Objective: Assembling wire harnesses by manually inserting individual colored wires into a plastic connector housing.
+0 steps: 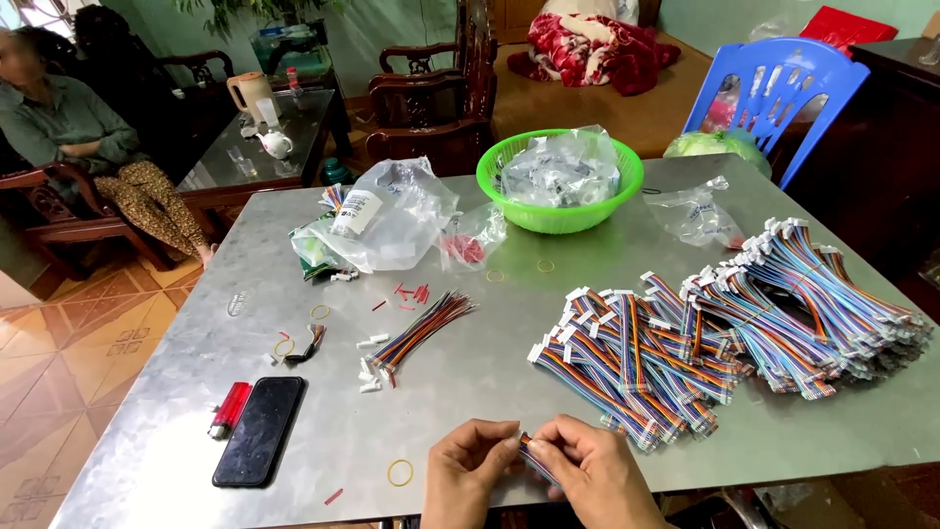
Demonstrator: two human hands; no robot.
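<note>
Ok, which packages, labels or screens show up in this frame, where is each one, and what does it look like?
Phone: near left of the metal table, flat black rectangle, screen dark.
Clear plastic bag: far left-centre, crumpled, with a white label on it.
Small clear bag: beside it, red pieces inside.
Green basket: far centre, round, filled with clear packets.
Clear bag: far right, crumpled.
</note>
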